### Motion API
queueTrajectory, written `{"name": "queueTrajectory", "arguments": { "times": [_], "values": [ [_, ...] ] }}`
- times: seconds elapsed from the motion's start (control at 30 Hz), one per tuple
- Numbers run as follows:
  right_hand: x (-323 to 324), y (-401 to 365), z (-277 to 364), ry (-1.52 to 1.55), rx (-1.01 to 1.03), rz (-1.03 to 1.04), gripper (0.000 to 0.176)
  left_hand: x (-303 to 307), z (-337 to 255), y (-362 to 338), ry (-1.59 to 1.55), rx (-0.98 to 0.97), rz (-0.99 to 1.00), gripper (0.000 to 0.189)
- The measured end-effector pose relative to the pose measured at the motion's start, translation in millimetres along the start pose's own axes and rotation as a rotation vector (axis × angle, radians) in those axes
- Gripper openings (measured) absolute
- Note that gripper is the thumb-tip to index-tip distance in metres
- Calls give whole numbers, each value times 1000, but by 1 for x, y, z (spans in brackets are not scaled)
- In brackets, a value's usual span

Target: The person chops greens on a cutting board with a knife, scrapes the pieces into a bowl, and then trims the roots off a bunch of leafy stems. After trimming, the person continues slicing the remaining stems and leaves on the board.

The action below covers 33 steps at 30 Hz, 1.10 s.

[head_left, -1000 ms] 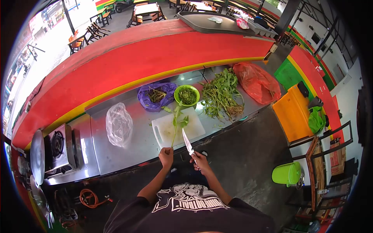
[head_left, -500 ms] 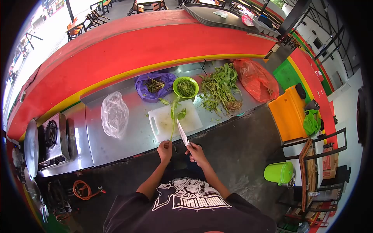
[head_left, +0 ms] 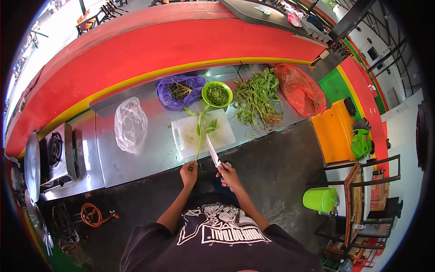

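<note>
My left hand (head_left: 189, 173) is closed on the lower end of a long green stem (head_left: 200, 137), whose leaves spread over the white cutting board (head_left: 182, 144). In my right hand (head_left: 229, 176) is a knife (head_left: 212, 152), its blade pointing up and left, with the tip over the board just right of the stem. Behind the board stands a green bowl (head_left: 217, 94) of chopped greens. A purple bag (head_left: 168, 99) with stalks lies left of the bowl, and a pile of leafy stems (head_left: 258, 97) with roots lies to its right.
A clear plastic bag (head_left: 131, 125) lies on the steel counter, with a gas stove (head_left: 60, 152) at the far left. A red bag (head_left: 299, 88) sits at the counter's right end. A green bucket (head_left: 320, 200) and an orange cover (head_left: 332, 132) are at the right.
The view has shifted slightly. Both hands keep their holds on the stem and the knife, with little visible movement relative to the board.
</note>
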State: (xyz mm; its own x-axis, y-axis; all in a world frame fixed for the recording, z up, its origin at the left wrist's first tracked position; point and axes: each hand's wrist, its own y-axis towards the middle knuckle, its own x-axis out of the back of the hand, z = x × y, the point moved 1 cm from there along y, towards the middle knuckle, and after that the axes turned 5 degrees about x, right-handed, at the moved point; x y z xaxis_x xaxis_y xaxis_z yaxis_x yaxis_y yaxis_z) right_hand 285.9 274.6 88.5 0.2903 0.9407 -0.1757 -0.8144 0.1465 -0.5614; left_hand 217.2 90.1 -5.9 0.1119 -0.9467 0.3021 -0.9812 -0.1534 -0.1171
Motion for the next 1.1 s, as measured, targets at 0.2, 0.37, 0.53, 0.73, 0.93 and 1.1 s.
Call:
{"name": "queueTrajectory", "arguments": {
  "times": [0.2,0.37,0.53,0.73,0.93,1.1],
  "values": [
    [-5,-5,-2,9,-4,3,39,5,-3,-5,-5,3,30,17],
    [-8,-2,-5,13,-9,22,39,9,-5,-6,33,-49,15,17],
    [-11,4,2,-8,-29,29,38,7,1,-2,55,-30,-5,16],
    [-12,8,12,-42,-14,3,41,9,1,3,117,-26,2,17],
    [-9,-5,28,-121,21,-48,39,9,-15,5,91,-50,2,18],
    [-5,-7,30,-48,-17,12,37,4,-20,10,118,-46,22,18]
  ]
}}
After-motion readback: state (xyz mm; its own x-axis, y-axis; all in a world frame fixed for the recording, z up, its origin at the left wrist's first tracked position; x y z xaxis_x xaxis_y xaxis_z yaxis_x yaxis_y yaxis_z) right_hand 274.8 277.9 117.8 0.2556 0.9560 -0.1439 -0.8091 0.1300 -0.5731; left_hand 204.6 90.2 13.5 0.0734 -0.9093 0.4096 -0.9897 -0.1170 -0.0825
